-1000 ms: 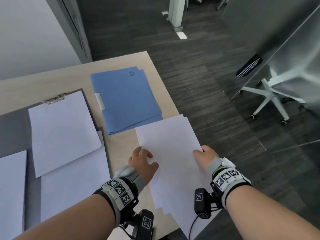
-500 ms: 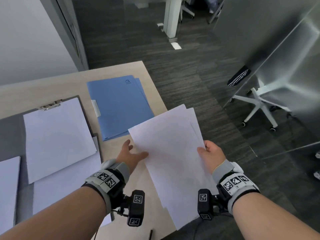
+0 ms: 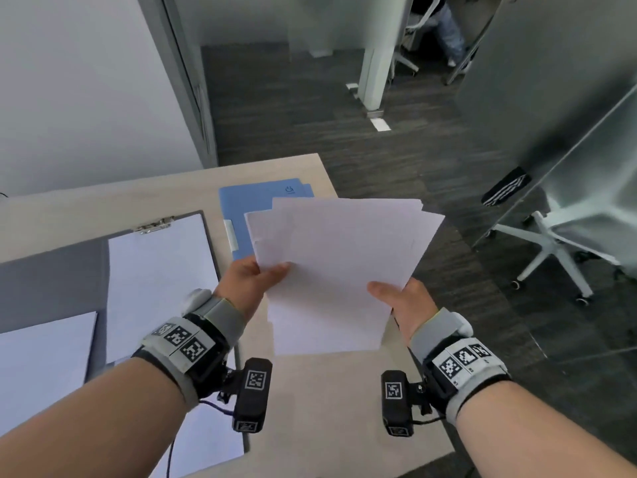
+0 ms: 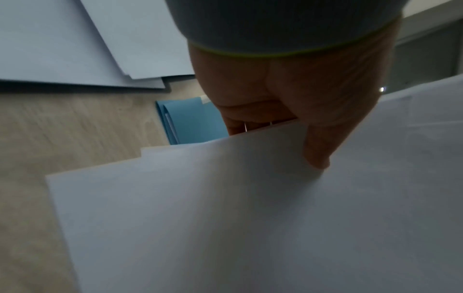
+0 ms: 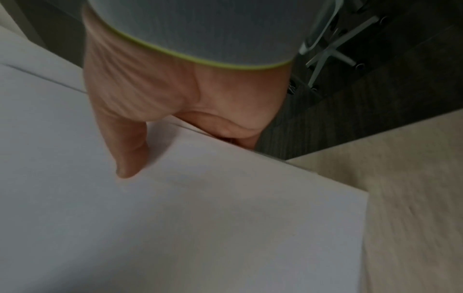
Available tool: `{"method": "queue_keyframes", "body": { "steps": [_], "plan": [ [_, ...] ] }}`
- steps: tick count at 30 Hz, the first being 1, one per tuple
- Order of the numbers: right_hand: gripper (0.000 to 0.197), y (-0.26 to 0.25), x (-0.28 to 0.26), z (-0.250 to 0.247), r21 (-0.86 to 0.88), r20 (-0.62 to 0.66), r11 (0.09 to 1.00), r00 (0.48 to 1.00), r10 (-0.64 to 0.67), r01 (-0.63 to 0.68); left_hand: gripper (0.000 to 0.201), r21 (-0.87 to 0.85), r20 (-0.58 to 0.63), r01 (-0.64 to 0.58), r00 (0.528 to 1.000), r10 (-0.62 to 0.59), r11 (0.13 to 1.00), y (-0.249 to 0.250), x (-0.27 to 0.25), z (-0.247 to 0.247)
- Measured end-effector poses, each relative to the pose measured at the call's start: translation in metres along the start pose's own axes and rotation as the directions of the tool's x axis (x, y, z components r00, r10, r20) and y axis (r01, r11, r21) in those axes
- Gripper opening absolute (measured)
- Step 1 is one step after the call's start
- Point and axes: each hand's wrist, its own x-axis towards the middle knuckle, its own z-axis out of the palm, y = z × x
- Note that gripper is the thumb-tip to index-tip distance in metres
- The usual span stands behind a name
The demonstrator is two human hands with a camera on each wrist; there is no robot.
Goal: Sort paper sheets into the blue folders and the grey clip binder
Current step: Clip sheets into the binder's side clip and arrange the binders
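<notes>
I hold a loose stack of white paper sheets (image 3: pixel 337 263) (image 4: pixel 250 218) (image 5: pixel 200 218) lifted above the table. My left hand (image 3: pixel 256 282) (image 4: pixel 295 111) pinches its left edge, thumb on top and fingers under. My right hand (image 3: pixel 396 298) (image 5: pixel 155 111) pinches the right edge the same way. Behind the stack lie the blue folders (image 3: pixel 241 215) (image 4: pixel 192 121), partly hidden by the sheets. The grey clip binder (image 3: pixel 51 277) lies open at the left, a sheet (image 3: pixel 158 270) under its metal clip (image 3: pixel 153 225).
More white sheets (image 3: pixel 41 367) lie on the binder's left half and near the front edge. The wooden table (image 3: pixel 331 408) ends just right of my right hand. A white swivel chair (image 3: pixel 551 246) stands on the dark floor to the right.
The paper stack has been lifted off the table's right edge and swung up in front of the blue folders. My left hand went from lying flat on it to pinching its edge.
</notes>
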Motion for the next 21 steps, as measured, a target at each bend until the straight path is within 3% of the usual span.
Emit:
{"method": "queue_keyframes", "body": {
  "steps": [3, 8, 16, 21],
  "plan": [
    [0.022, 0.001, 0.0, 0.005, -0.067, 0.024, 0.998, 1.0, -0.007, 0.008, 0.029, 0.061, 0.039, 0.018, 0.999, -0.02, 0.998, -0.004, -0.005, -0.007],
    [0.019, 0.007, 0.001, 0.003, -0.109, 0.037, 0.993, 0.998, 0.048, -0.043, 0.021, 0.214, 0.063, 0.06, 0.995, -0.075, 0.975, -0.017, -0.009, -0.004],
    [0.013, -0.017, 0.002, 0.003, -0.117, 0.033, 0.991, 0.998, -0.06, 0.064, 0.006, 0.249, -0.055, -0.079, 0.994, 0.095, 0.965, 0.0, -0.004, 0.006],
    [0.038, -0.043, -0.009, 0.013, -0.119, 0.026, 0.987, 0.994, -0.106, 0.108, 0.019, 0.259, -0.025, -0.131, 0.989, 0.142, 0.957, 0.004, 0.003, 0.005]
  ]
}}
